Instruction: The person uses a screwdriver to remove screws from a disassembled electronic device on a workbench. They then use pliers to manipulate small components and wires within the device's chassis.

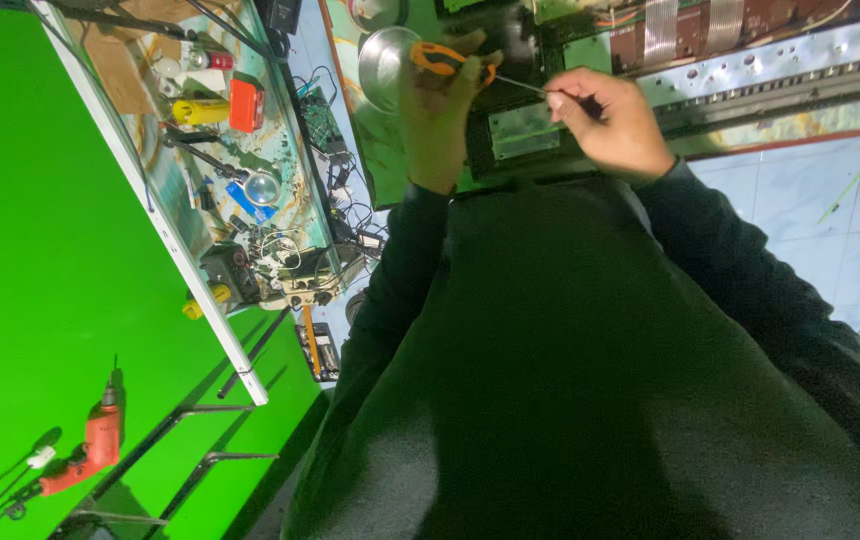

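My left hand (438,110) is closed around the orange and black handle of a screwdriver (445,62). Its thin metal shaft runs to the right into my right hand (610,120), which pinches the shaft near its tip. Both hands hover over an opened electronic chassis (740,60) with green circuit boards, flat ribbon cables and a perforated metal rail. A round metal bowl (382,62) sits just left of my left hand. My dark sleeves and sweater fill the lower half of the view.
A cluttered glass shelf (240,170) at the left carries a yellow can, a red box, a magnifying glass, cables and small tools. An orange power drill (95,450) hangs on the green wall. Pale floor tiles (810,200) show at the right.
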